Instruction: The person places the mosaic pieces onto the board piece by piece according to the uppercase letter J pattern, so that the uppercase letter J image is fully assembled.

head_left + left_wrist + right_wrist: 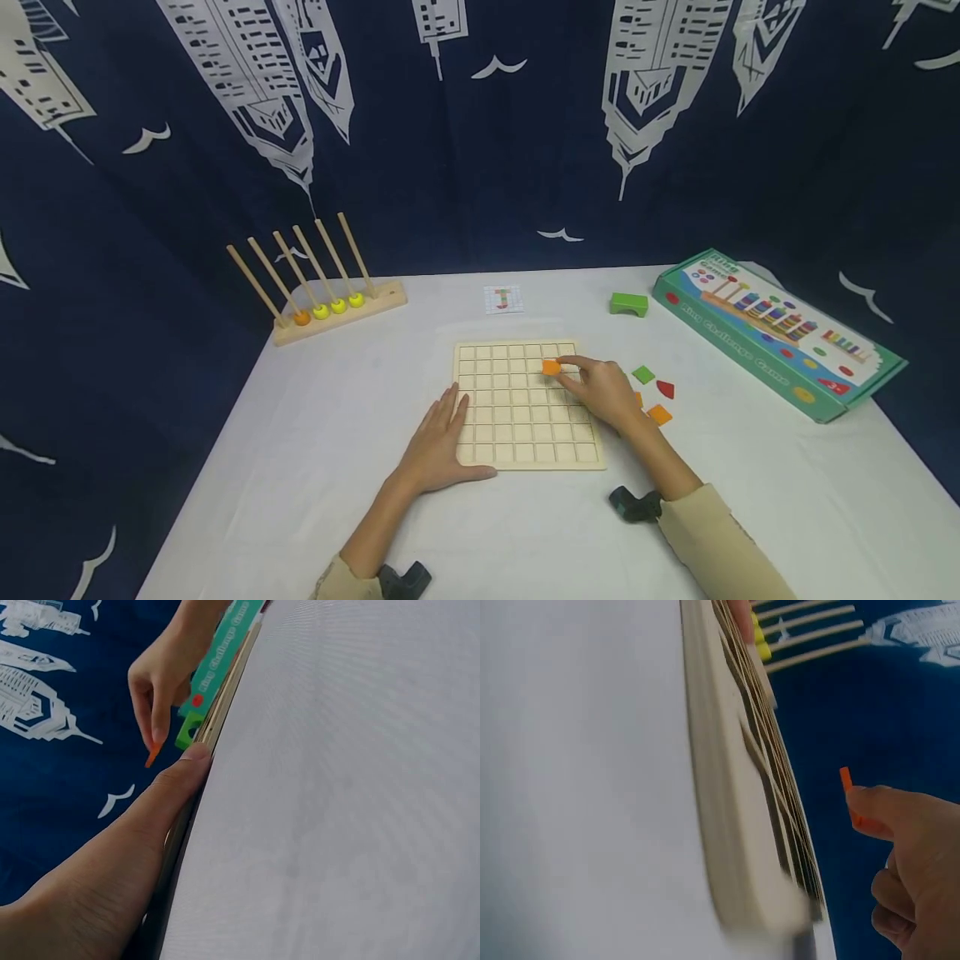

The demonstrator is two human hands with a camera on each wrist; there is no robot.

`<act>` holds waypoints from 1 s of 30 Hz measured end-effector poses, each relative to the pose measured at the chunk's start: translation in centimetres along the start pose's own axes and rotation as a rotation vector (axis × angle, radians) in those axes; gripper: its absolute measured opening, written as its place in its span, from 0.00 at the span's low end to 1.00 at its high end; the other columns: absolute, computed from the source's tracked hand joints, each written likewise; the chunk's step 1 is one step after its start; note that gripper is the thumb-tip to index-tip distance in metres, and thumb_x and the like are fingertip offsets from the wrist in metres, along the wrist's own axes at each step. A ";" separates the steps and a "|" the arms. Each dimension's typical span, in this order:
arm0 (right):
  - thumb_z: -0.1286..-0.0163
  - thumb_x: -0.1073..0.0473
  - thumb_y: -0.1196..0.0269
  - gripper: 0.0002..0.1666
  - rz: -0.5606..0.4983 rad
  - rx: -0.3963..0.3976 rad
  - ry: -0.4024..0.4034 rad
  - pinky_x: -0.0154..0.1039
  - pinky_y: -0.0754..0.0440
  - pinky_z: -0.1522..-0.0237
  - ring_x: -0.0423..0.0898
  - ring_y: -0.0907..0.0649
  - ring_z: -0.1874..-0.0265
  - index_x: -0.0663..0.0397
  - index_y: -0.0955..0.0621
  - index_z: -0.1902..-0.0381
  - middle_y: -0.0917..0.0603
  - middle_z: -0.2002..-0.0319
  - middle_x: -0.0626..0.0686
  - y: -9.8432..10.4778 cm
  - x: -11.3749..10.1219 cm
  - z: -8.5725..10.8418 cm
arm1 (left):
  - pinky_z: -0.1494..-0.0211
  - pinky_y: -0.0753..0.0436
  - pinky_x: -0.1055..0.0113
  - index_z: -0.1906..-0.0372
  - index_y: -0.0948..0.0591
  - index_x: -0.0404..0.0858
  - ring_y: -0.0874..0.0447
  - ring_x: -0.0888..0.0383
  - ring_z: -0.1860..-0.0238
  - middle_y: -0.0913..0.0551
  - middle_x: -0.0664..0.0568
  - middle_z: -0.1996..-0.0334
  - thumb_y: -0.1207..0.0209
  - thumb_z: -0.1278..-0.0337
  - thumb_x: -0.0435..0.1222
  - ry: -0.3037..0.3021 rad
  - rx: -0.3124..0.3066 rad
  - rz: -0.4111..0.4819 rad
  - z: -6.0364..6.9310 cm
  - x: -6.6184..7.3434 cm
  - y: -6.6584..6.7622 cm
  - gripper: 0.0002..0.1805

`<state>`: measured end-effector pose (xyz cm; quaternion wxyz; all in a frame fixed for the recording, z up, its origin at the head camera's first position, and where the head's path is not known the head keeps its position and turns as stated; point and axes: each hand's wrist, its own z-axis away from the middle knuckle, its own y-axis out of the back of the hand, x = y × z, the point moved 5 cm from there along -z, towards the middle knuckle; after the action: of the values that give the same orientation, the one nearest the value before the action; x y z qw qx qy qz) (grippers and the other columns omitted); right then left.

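Note:
Between thumb and index finger, my right hand (603, 390) pinches an orange square tile (551, 367) over the upper right part of the wooden grid board (525, 421). In the right wrist view the orange tile (845, 778) stands edge-on in the grip of the right hand (922, 862), above the board (735, 847). My left hand (435, 446) rests along the board's left edge, fingers extended and thumb at the near corner. The left wrist view shows the left hand (112, 855) with its thumb against the board's edge, and the pinched tile (153, 754) beyond.
Right of the board lie a green tile (643, 374), a red piece (665, 389) and orange tiles (659, 414). Behind are a small pattern card (503, 299), a green arch block (628, 304), a game box (780, 333) and, at left, a peg stand (341, 313) with beads.

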<state>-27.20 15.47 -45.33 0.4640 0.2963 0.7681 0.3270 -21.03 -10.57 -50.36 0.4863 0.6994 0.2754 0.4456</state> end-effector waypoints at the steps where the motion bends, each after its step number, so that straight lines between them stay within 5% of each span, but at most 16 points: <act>1: 0.39 0.51 0.36 0.19 -0.009 -0.015 0.008 0.30 0.47 0.90 0.36 0.47 0.92 0.55 0.18 0.53 0.45 0.93 0.40 -0.6 -0.4 -0.1 | 0.29 0.55 0.59 0.29 0.50 0.33 0.64 0.51 0.28 0.60 0.43 0.28 0.49 0.69 0.77 0.001 -0.002 0.001 0.0 0.0 0.0 0.68; 12: 0.38 0.48 0.37 0.20 -0.031 -0.076 0.050 0.33 0.42 0.90 0.35 0.46 0.92 0.53 0.17 0.53 0.42 0.94 0.39 -4.5 -2.5 -2.0 | 0.29 0.56 0.60 0.28 0.50 0.35 0.65 0.52 0.28 0.61 0.44 0.27 0.52 0.70 0.78 0.002 -0.028 -0.009 -0.2 -0.1 0.0 0.68; 30: 0.37 0.49 0.38 0.19 0.014 -0.073 0.047 0.31 0.42 0.92 0.36 0.44 0.93 0.53 0.17 0.53 0.39 0.95 0.40 -6.9 -3.0 -4.2 | 0.29 0.57 0.60 0.28 0.50 0.35 0.66 0.52 0.28 0.63 0.44 0.27 0.50 0.71 0.78 0.010 -0.048 0.023 -0.1 -0.3 0.0 0.68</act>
<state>-30.88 8.02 -47.66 0.4541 0.2768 0.7641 0.3652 -21.28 -10.74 -50.47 0.4965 0.6884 0.2590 0.4610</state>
